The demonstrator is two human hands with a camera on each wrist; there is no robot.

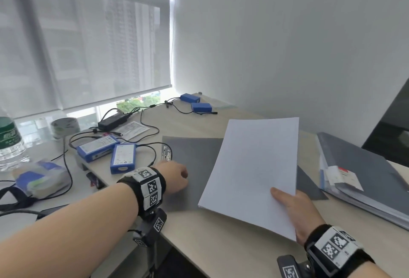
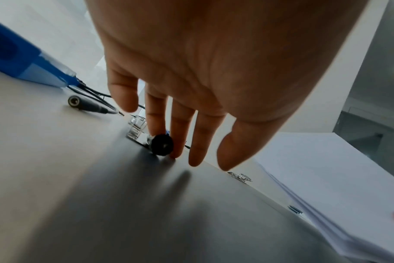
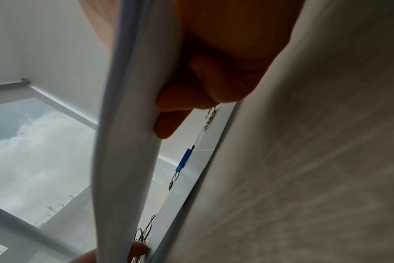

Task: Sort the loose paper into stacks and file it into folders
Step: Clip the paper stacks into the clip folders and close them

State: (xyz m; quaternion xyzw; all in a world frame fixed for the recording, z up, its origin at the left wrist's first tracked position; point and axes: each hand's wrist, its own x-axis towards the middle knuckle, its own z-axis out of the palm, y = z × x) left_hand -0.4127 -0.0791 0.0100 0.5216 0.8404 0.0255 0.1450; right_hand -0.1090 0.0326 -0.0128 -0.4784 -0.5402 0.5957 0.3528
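An open grey folder (image 1: 192,167) lies flat on the desk, its metal clip mechanism (image 1: 166,153) on the left edge. My left hand (image 1: 174,175) is at that clip. In the left wrist view its straight fingers (image 2: 180,142) touch the black lever knob (image 2: 162,145) of the clip. My right hand (image 1: 292,209) grips a stack of white paper (image 1: 252,171) by its near right corner, thumb on top. The stack is tilted up over the folder's right half. In the right wrist view the fingers (image 3: 175,113) curl under the paper stack (image 3: 128,142).
Closed grey folders (image 1: 363,171) holding papers lie at the right. Blue battery packs (image 1: 122,158) with cables, a black power adapter (image 1: 112,119), a tape roll (image 1: 65,126) and a water bottle (image 1: 11,142) crowd the left. Bare desk (image 1: 210,244) lies near me.
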